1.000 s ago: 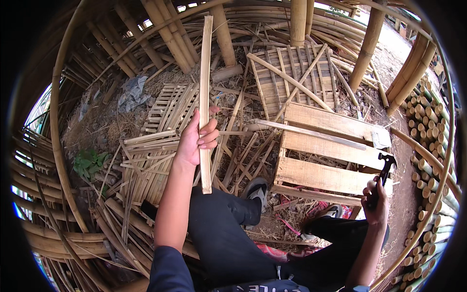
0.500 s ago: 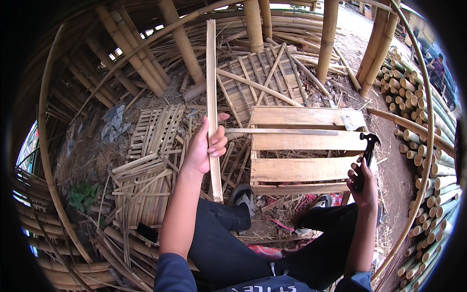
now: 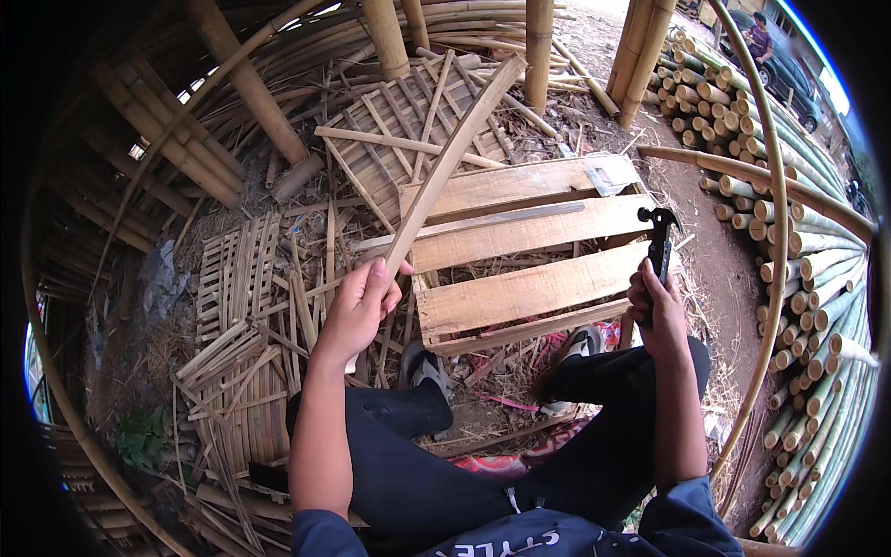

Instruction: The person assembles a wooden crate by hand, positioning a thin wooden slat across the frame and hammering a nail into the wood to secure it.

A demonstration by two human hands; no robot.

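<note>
My left hand is closed around the lower part of a long pale wooden strip. The strip slants up and to the right, its upper part passing in front of the slatted wooden bench. In my right hand, a black hammer stands upright by its handle, head at the top, near the bench's right end. A thinner strip lies across the bench top between two boards. A small clear plastic box rests on the bench's far right corner.
Cut bamboo poles are stacked on the right. A slatted panel lies beyond the bench; more slats pile up at left. Bamboo posts stand at the back. A person is at the far right.
The strip in my left hand has tilted from nearly upright to leaning right. My view has shifted, so the bench sits further left. The hammer remains in my right hand.
</note>
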